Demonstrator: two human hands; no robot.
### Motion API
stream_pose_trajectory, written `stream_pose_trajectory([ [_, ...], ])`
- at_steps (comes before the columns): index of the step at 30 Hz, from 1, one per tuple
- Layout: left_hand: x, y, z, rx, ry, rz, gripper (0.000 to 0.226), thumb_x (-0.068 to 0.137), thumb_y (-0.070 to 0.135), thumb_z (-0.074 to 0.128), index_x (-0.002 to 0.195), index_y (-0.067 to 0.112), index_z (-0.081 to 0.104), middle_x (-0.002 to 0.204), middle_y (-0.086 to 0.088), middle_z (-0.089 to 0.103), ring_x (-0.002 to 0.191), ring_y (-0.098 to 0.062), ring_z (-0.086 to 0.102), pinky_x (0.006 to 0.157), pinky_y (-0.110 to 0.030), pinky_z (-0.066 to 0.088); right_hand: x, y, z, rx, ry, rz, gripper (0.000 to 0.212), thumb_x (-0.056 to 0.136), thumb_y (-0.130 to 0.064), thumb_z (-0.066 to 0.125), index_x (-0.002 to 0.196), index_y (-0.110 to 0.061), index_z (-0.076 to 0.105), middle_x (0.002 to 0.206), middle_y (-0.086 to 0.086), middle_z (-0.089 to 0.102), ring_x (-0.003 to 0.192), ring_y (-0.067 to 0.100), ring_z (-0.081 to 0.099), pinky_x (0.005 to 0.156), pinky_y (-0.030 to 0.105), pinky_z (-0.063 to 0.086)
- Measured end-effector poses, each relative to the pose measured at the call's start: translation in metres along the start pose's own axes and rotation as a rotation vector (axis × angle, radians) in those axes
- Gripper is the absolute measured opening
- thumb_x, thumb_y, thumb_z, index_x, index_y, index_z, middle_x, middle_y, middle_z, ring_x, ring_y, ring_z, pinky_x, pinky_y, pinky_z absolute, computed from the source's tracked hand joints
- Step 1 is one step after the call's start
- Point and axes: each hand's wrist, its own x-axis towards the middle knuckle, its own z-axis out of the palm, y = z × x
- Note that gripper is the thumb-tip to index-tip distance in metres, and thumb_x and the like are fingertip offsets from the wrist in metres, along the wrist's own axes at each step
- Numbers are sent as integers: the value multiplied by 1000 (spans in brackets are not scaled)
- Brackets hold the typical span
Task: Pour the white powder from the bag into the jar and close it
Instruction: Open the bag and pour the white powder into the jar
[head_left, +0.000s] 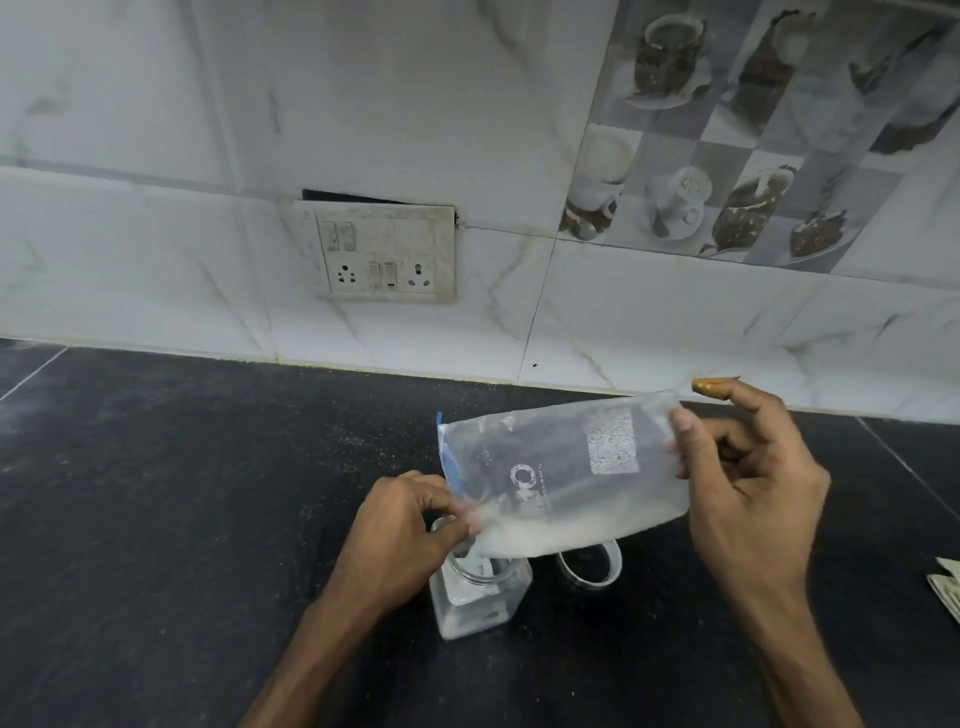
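- The counter (182, 493) was dark, speckled stone; its back edge met a tiled wall.
- Thin pale seams crossed it near the back-left corner and on the right side.
- A clear, square-sided jar (483, 597) stood upright about midway between the left and right edges, toward the front, with a little white inside.
- A clear round lid (589, 564) lay just beside the jar, toward the right edge.
- White specks (358, 441) were scattered behind the jar, toward the back edge.
- Folded paper (948, 587) lay at the right edge, well apart from the lid, cut off by the frame.
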Motion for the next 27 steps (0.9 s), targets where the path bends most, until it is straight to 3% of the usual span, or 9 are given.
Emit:
stream_pose_trajectory([
  [8,-2,-4,-2,2,9,-7,15,73,23,90,78,35,82,83,26,76,85,-1,69,79,-36,59,2,0,2,30,25,-12,26,92,-22,67,115,-11,64,70,-8,68,57,7,63,53,17,51],
  [20,-2,0,-3,10,9,-16,26,73,22,90,79,44,79,84,30,75,85,-1,68,81,-35,59,1,1,4,58,37,17,23,92,-21,67,113,-11,65,65,-8,68,57,4,63,52,12,49],
  [24,-1,-2,-2,-5,18,-17,23,72,20,91,77,39,80,83,28,75,84,0,69,78,-36,60,-2,1,5,59,75,15,22,93,-20,68,113,-11,64,69,-5,68,56,10,63,49,22,50],
  [27,-3,-1,-2,-5,13,-21,24,73,21,90,77,42,79,83,30,75,85,1,68,78,-36,60,-2,2,4,54,57,5,24,92,-21,67,114,-9,64,71,-7,69,57,5,63,51,16,50],
])
